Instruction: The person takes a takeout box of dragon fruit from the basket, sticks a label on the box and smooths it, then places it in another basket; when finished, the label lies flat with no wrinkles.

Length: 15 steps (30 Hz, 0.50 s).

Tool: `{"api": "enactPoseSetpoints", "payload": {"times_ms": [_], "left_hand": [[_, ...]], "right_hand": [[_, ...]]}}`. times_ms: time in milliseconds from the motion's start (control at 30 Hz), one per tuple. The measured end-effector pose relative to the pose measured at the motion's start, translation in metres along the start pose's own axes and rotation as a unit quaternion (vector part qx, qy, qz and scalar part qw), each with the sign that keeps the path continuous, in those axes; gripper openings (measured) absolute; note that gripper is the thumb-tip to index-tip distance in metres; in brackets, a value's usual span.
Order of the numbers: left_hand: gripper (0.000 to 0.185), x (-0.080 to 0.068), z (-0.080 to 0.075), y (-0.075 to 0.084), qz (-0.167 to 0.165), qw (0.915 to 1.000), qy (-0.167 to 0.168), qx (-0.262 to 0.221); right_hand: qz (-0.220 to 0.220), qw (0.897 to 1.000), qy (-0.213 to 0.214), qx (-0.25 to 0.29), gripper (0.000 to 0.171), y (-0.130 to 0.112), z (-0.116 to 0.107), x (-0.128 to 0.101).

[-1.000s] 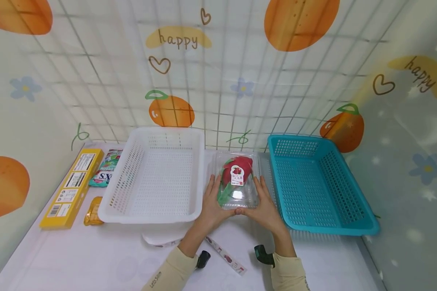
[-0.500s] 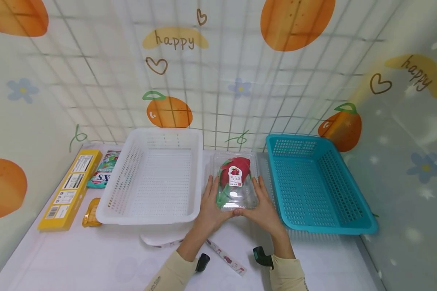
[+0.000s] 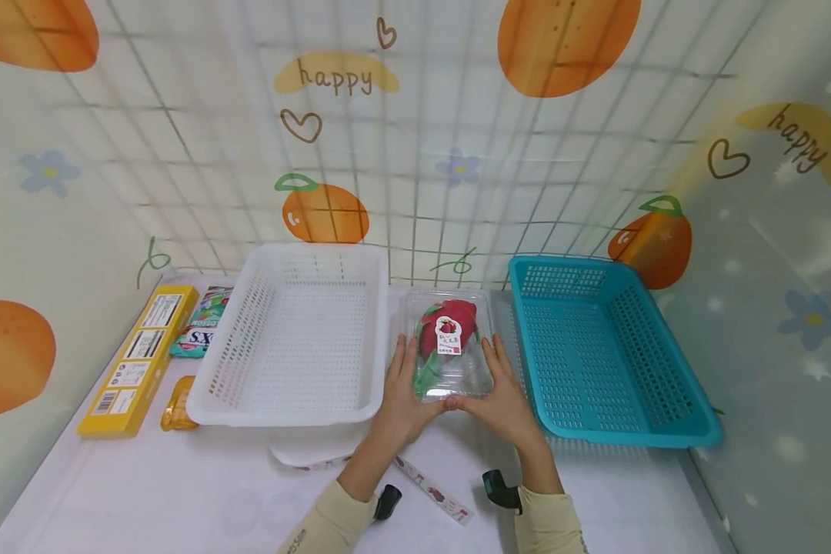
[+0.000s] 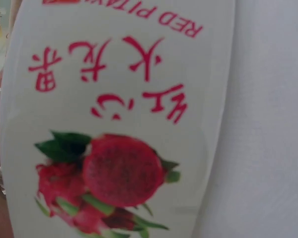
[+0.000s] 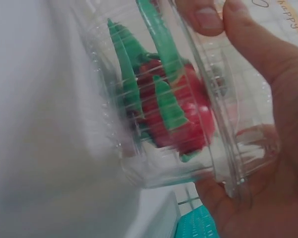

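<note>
Both of your hands hold a clear plastic clamshell box with a red dragon fruit inside (image 3: 450,346). The box sits on the white counter (image 3: 180,492), in the gap between a white perforated plastic basket (image 3: 298,338) on your left and a teal perforated plastic basket (image 3: 595,346) on your right.

Your left hand (image 3: 402,396) cups the box's left side and near corner, its fingers (image 3: 396,362) lying along the wall. Your right hand (image 3: 502,396) mirrors it on the right side. The right wrist view shows this hand's thumb (image 5: 203,17) pressed on the lid and the palm wrapped under the box's edge, so its fingers are clamped on the box. The two thumbs meet at the near edge of the box.

A white label with a fruit picture (image 3: 448,336) sits on top of the lid. A long paper strip printed with a dragon fruit and red lettering (image 3: 432,492) lies on the counter between your forearms, and it fills the left wrist view.

Farther left, beside the white basket, lie a long yellow cardboard box (image 3: 138,358), a green and white snack packet (image 3: 201,331) and a small orange wrapped packet (image 3: 178,402). A wall covering printed with oranges and the word "happy" (image 3: 339,77) stands behind the counter.
</note>
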<state>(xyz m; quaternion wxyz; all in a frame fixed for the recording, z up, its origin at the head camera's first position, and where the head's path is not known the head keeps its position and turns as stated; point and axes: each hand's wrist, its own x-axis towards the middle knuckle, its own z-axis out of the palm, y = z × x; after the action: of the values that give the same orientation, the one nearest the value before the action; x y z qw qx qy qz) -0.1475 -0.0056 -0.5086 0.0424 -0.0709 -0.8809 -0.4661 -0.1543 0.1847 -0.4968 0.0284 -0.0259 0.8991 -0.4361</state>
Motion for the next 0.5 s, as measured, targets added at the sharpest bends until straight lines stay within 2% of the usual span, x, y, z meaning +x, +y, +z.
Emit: {"api": "enactPoseSetpoints", "payload": {"times_ms": [267,500], "left_hand": [[0.122,-0.003,-0.002,0.006,0.01,0.9999,0.004,0.013],[0.12,-0.005,-0.006,0.014,0.013,0.9998,0.011,0.004]], "right_hand": [[-0.01,1.0,0.014,-0.01,0.12,-0.007,-0.005,-0.003],[-0.012,1.0,0.019,-0.021,0.121,-0.013,-0.01,-0.005]]}}
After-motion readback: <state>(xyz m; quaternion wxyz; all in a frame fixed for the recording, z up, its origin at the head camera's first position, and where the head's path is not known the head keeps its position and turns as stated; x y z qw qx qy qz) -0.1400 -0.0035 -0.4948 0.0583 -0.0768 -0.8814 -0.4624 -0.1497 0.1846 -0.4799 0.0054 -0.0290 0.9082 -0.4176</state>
